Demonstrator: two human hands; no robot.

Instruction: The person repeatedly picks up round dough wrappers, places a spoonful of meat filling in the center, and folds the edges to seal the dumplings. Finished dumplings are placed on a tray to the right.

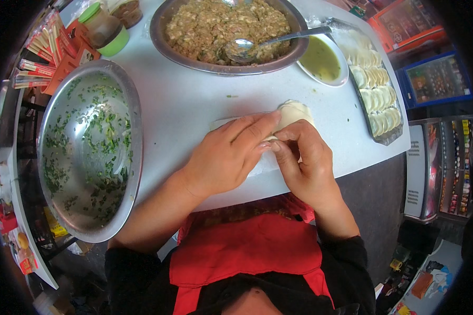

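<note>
Near the front edge of the white table, my left hand (228, 153) and my right hand (305, 157) meet over a small piece of dough (272, 138), pinched between their fingertips and mostly hidden by them. Just beyond my right fingers lies a stack of pale dough wrappers (295, 112), partly covered. A metal bowl of minced filling (228, 23) stands farther back, with a metal spoon (240, 50) resting in it. To the right, a black tray (382, 136) holds rows of folded dumplings (378, 98).
A large steel bowl (136, 118) with chopped green bits stands at the left. A white bowl of greenish liquid (321, 63) sits beside the filling. Wrapped chopsticks in an orange holder (65, 71) and a green-lidded container (112, 39) are at the back left.
</note>
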